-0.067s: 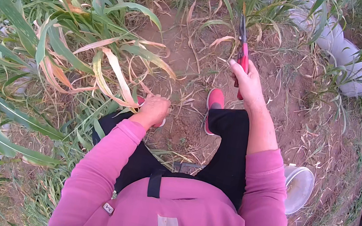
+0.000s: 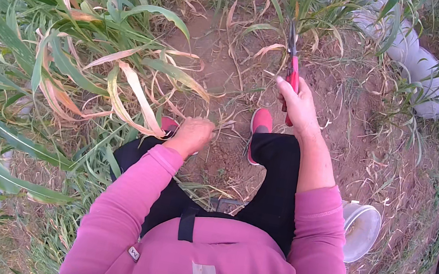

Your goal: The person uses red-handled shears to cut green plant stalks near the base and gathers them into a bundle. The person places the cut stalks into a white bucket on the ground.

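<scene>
My right hand (image 2: 299,105) is wrapped around the red handles of a pair of pruning shears (image 2: 293,74). Their dark blades point away from me, toward the green stalks at the far side. Lower and to the left, my left hand (image 2: 194,134) is curled closed above my left shoe, its back toward me. Its fingertips are hidden, so I cannot make out what they hold, if anything. Beside that hand hang long leaves (image 2: 141,97), some green and some dried to pale tan.
Tall leafy plants (image 2: 31,39) crowd the left side. A whitish translucent bucket (image 2: 361,233) stands on the soil by my right elbow. White sheeting (image 2: 420,64) runs along the far right. My red shoes (image 2: 261,122) rest on brown ground (image 2: 349,136) strewn with dry leaf litter.
My left hand has shifted slightly to the right. The shears and my right hand have dropped a little nearer to me, and the leaves at left have swayed leftward.
</scene>
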